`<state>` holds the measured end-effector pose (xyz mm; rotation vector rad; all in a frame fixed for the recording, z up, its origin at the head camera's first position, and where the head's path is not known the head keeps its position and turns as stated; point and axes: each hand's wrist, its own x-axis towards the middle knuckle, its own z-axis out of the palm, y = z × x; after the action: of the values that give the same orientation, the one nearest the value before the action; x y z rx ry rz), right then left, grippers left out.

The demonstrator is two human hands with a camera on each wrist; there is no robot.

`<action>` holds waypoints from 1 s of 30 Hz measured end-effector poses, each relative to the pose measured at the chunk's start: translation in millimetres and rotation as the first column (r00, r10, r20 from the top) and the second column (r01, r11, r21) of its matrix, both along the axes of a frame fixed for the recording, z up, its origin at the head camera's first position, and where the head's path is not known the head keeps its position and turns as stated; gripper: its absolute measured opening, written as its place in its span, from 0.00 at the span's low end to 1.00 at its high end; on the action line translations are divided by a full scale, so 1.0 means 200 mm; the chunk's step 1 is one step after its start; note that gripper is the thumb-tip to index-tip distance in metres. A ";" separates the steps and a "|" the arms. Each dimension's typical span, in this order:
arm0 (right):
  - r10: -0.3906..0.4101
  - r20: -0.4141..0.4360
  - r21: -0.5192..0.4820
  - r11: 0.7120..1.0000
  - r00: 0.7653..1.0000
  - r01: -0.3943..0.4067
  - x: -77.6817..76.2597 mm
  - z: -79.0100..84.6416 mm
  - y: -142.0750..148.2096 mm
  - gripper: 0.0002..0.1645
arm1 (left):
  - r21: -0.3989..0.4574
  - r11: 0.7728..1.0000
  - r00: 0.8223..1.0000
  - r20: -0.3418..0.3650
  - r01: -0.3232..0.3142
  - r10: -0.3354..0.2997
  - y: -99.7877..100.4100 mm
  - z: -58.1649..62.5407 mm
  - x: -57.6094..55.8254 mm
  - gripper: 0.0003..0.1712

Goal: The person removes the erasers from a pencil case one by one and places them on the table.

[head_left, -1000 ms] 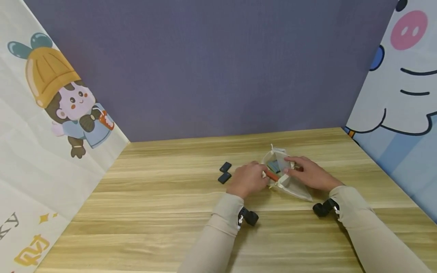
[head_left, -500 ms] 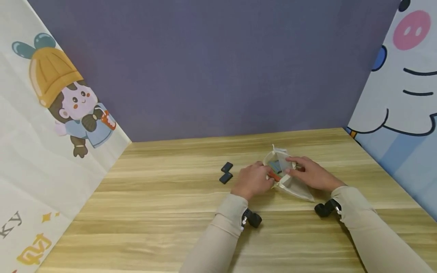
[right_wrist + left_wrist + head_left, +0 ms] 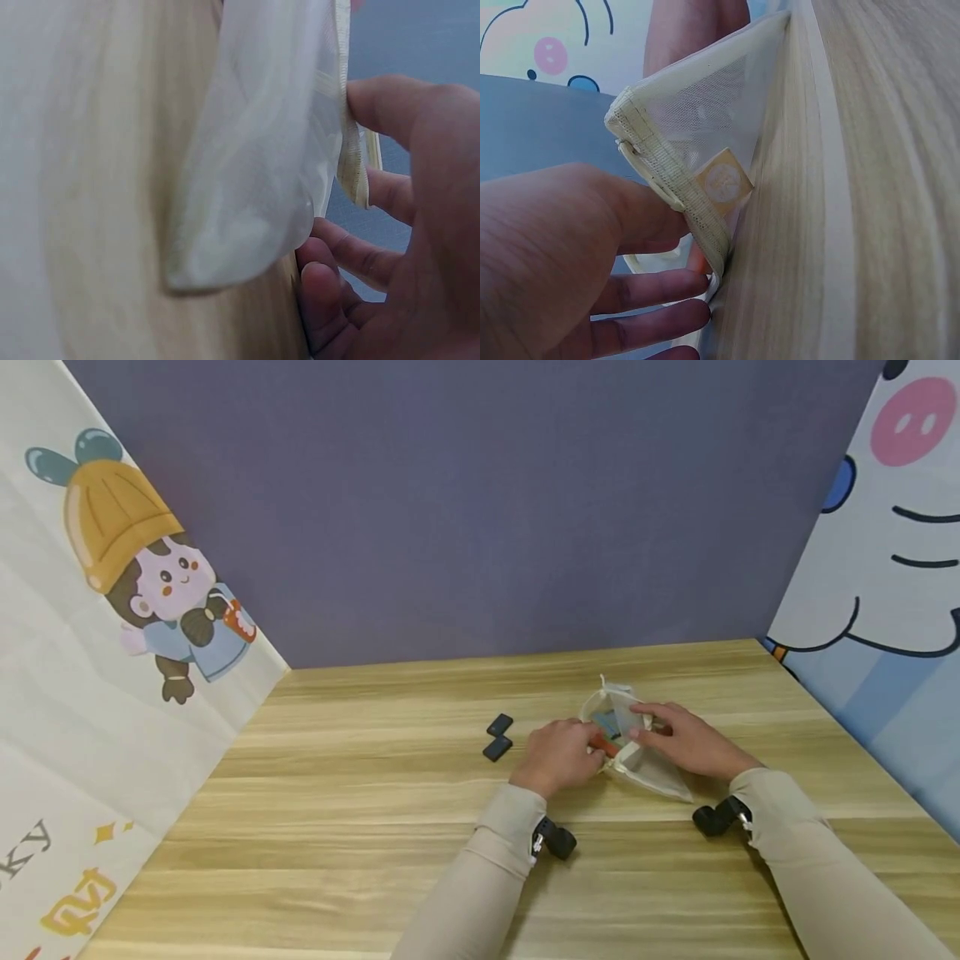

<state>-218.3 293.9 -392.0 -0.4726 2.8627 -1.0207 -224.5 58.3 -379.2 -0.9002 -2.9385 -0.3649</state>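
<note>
Fingers (image 3: 656, 290) of the left hand (image 3: 555, 758) seem to pinch the orange piece (image 3: 609, 747), partly hidden, in the mouth of the bag (image 3: 654, 772); the right hand (image 3: 693, 743) pinches the rim. Over the last second the left hand has edged right, covering more orange, suggesting a deeper reach. The piece's long axis slants rightward and toward the person. Blue pieces (image 3: 606, 723) lie inside; two dark blocks (image 3: 497, 748) rest outside, left.

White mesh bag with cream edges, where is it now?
In the head view, the white mesh bag sits right of centre on the light wooden table, between the left hand and right hand.
</note>
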 end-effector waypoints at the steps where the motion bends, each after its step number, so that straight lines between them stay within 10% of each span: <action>1: 0.000 0.002 0.000 1.000 1.000 0.000 0.00 0.00 0.00 0.39 | -0.004 1.000 1.000 -0.002 -0.002 0.002 0.00 0.00 0.00 0.14; 30: 0.001 -0.022 0.009 1.000 1.000 -0.001 0.01 0.00 -0.01 0.37 | 0.014 1.000 1.000 -0.025 0.015 -0.014 0.00 -0.02 0.01 0.17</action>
<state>-217.0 292.7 -391.0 -0.4873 2.8852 -1.0079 -223.2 58.1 -383.3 -0.9181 -2.9049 -0.3726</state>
